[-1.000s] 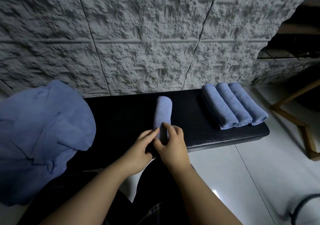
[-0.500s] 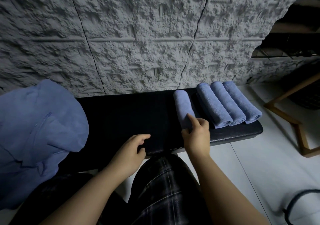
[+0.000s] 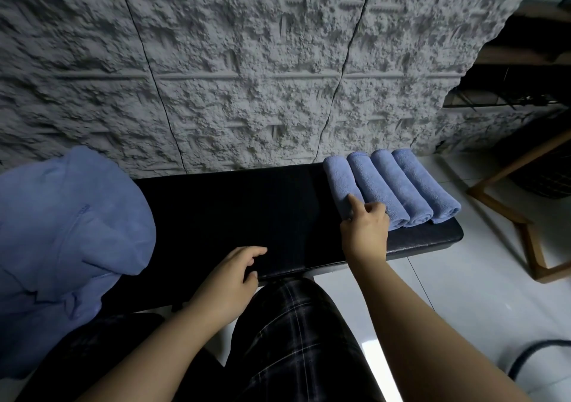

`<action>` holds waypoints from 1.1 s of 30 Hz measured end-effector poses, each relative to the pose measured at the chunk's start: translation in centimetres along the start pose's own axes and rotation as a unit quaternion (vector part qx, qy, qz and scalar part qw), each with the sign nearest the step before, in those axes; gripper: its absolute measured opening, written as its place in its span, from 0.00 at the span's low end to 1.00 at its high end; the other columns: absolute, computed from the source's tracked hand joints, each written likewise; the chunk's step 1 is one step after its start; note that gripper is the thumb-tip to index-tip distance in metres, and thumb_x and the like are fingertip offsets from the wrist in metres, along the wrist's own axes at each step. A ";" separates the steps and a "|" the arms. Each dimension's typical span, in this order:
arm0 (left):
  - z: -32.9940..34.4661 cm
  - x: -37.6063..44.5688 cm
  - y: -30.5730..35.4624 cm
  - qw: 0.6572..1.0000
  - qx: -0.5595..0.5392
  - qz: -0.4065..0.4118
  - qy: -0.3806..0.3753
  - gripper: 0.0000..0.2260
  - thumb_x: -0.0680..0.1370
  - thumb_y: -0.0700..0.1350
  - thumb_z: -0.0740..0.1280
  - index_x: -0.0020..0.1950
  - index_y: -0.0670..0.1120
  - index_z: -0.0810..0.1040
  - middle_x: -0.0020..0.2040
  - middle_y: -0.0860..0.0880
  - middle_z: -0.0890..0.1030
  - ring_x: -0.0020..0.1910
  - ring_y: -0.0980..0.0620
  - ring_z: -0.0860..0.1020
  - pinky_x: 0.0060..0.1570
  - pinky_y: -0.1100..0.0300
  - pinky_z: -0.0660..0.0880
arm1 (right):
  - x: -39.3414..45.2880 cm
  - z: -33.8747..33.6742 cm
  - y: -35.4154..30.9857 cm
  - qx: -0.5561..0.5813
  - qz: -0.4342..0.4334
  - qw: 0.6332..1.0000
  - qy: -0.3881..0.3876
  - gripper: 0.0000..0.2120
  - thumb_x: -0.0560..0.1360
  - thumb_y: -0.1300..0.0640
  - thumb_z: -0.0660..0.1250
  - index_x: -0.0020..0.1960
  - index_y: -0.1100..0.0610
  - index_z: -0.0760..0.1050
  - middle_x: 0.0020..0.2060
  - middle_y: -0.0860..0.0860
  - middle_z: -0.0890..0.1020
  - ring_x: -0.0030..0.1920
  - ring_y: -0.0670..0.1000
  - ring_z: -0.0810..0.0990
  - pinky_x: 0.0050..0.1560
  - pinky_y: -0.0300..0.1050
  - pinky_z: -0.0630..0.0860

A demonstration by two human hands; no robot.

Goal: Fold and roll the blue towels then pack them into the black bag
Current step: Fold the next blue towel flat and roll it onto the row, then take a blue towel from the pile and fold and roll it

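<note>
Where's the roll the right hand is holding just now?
In the head view it lies at right on the black bench, the leftmost rolled towel of four, against its neighbour, with the right hand gripping its near end.

Middle of black bench [image 3: 234,203] bare between towel heap [image 3: 68,228] on my left and four rolled towels [image 3: 392,185] on my right; I see open passage there. Rough wall [image 3: 247,77] blocks directly behind bench. Rolls packed touching, no gap between. Wooden frame [image 3: 525,222] stands on floor beyond right end.
</note>
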State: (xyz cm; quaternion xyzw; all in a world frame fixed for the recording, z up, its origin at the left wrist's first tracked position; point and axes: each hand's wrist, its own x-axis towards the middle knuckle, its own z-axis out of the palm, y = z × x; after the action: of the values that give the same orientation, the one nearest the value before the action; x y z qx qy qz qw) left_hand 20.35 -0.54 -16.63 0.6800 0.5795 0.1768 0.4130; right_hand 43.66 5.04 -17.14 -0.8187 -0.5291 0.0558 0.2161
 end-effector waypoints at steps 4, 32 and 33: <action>-0.2 -0.2 -0.3 1.000 -0.007 0.001 0.002 0.19 0.80 0.41 0.59 0.68 0.57 0.67 0.64 0.60 0.67 0.61 0.66 0.66 0.52 0.72 0.63 | 0.4 -0.3 -0.1 -0.089 0.009 0.996 -0.005 0.25 0.74 0.65 0.59 0.69 0.51 0.68 0.59 0.60 0.69 0.58 0.62 0.65 0.58 0.51 0.63; -5.0 -6.5 -5.7 0.942 0.177 0.050 0.282 0.16 0.68 0.32 0.71 0.52 0.46 0.80 0.62 0.44 0.74 0.66 0.43 0.67 0.61 0.42 0.70 | -11.6 0.0 -8.0 0.045 -0.172 0.983 0.045 0.25 0.66 0.59 0.73 0.62 0.47 0.76 0.60 0.55 0.76 0.57 0.59 0.71 0.51 0.56 0.72; -5.2 -7.0 -6.1 0.936 0.183 0.019 0.302 0.16 0.67 0.33 0.72 0.51 0.46 0.80 0.64 0.43 0.72 0.66 0.43 0.65 0.60 0.40 0.69 | -12.5 0.4 -8.2 0.054 -0.199 0.978 0.018 0.24 0.68 0.58 0.71 0.63 0.47 0.75 0.60 0.54 0.76 0.58 0.58 0.70 0.51 0.56 0.72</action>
State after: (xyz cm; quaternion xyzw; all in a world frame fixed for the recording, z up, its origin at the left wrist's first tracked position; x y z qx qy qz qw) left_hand 10.88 -5.30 -16.55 0.6691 0.6864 0.2723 0.0839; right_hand 31.17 -3.12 -15.86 -0.6854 -0.6733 0.0252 0.2760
